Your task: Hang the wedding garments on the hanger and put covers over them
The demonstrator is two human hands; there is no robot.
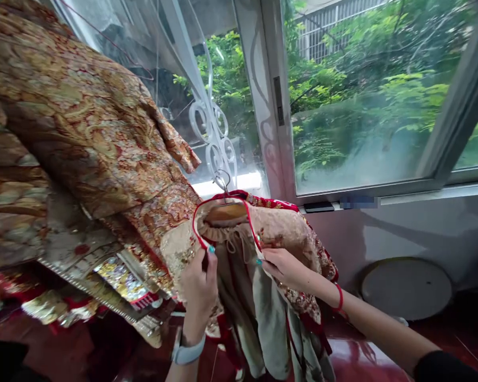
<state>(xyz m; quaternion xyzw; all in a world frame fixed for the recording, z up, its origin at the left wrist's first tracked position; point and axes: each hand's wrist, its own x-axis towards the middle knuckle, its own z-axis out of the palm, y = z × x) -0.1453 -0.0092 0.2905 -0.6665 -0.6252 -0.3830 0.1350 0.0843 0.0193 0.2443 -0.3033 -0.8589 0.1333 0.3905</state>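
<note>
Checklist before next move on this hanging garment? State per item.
1. Left hand and right hand both on the red-trimmed embroidered garment: ok.
2. Wooden hanger inside the neck opening: ok.
3. Metal hook seated on the white window grille: cannot tell, the grille sits directly behind it.
4. Garment apart from the gold brocade robe: not ok, they touch.
5. Grey-green lining untangled: cannot tell, it hangs in bunched folds.
</note>
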